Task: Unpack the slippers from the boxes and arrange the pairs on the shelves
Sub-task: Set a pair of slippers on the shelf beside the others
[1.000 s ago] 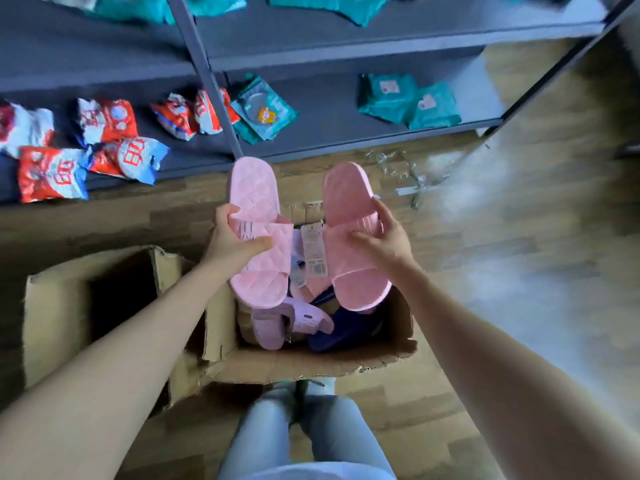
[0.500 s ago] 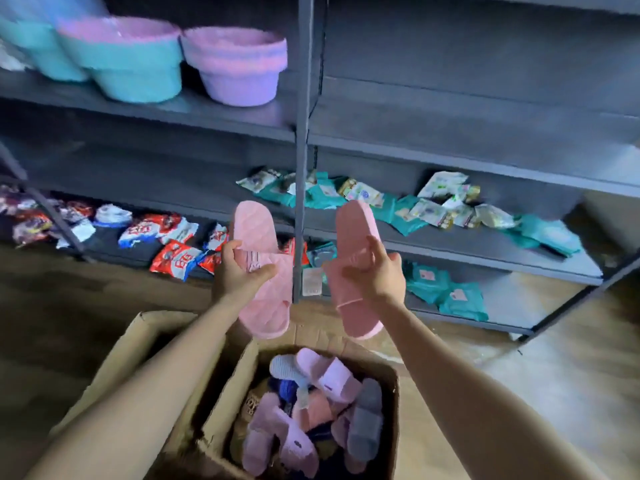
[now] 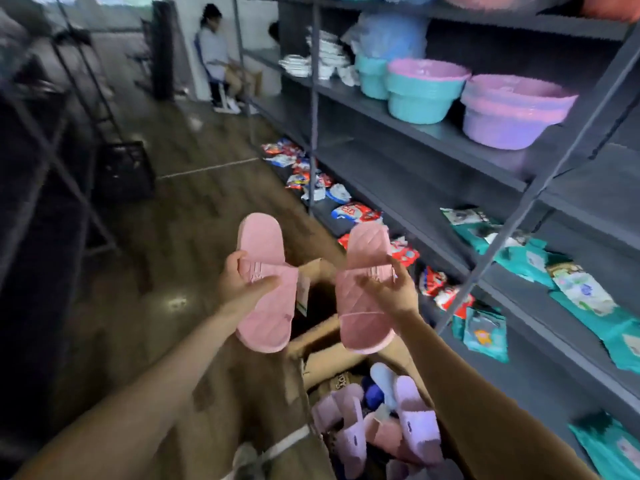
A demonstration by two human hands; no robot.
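The left hand has its grip clamped on one pink slipper, the right hand on the other pink slipper, both above the cardboard box beside the shelves.

In the middle of the frame the left hand holds the left slipper. Just to its right, the right hand holds the right slipper. Both are above the cardboard box at lower centre, with loose slippers inside. The shelving unit fills the right side, with basins on an upper shelf and packets on lower ones. A crate stands at the left, and a seated person is at upper centre.
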